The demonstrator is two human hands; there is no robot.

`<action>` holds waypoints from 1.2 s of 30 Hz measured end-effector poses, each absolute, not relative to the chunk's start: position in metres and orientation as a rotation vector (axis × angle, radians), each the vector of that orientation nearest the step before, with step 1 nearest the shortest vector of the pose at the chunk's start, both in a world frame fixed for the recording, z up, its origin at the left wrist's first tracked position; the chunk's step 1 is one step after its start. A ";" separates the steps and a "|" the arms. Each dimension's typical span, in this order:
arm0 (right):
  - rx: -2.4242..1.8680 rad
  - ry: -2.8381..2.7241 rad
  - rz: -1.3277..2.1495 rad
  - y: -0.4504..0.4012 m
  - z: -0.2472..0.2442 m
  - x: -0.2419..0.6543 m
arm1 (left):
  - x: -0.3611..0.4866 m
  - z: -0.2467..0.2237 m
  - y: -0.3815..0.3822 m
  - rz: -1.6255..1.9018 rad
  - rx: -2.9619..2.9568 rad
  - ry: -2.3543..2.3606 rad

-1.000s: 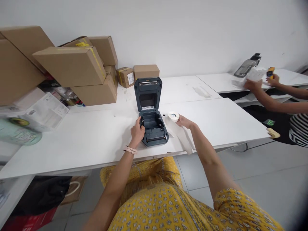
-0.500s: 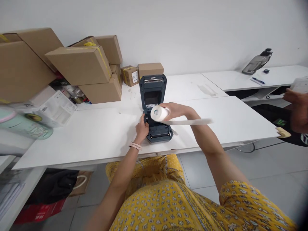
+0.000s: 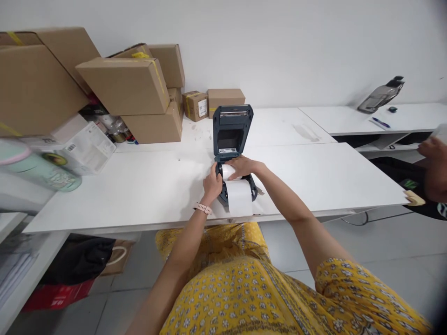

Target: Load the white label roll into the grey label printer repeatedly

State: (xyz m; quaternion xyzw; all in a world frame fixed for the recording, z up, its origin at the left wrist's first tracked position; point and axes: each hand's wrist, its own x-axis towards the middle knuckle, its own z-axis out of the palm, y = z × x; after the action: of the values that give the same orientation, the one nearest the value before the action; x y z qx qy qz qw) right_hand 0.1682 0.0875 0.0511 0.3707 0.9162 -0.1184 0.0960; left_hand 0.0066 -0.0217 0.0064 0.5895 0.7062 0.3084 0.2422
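Observation:
A dark blue-grey label printer [image 3: 233,125] stands on the white table with its lid raised. Inside its body lies a white paper roll [image 3: 228,172], and the loose paper strip [image 3: 239,197] hangs over the printer's front towards the table edge. My right hand [image 3: 240,166] is on top of the roll, fingers wrapped over it. Against the printer's left side, my left hand [image 3: 213,182] grips the edge of the body, with a pink band on the wrist.
Cardboard boxes [image 3: 122,88] are stacked at the back left, beside a mint bottle [image 3: 42,167]. Two small boxes [image 3: 226,100] stand behind the printer. At the right are a grey bottle [image 3: 380,95], a pen [image 3: 381,122] and another person's hand [image 3: 435,151].
My right hand has lowered the roll from above the printer into its body. The paper strip, stretched out to the right before, now lies over the front. My left hand remains at the printer's side.

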 end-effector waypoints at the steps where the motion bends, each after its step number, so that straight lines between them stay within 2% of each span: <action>1: 1.099 2.794 -0.357 0.080 0.049 0.171 | 0.006 0.006 -0.022 0.844 1.610 1.929; 6: 1.095 3.153 -0.363 0.016 0.030 0.191 | 0.006 0.007 -0.023 0.844 1.617 1.936; 13: 1.359 3.093 -0.076 -0.058 0.000 0.188 | 0.007 0.006 -0.022 0.835 1.614 1.967; 36: 1.470 3.147 -0.030 -0.077 -0.012 0.188 | 0.003 0.000 -0.020 0.928 1.536 1.890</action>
State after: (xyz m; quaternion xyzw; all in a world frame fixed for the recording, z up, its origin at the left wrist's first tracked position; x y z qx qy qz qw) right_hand 0.1880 -0.0775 -0.0125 0.4174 0.8935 -0.0084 -0.1654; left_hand 0.0034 -0.0197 0.0005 0.5683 0.6993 0.3436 0.2645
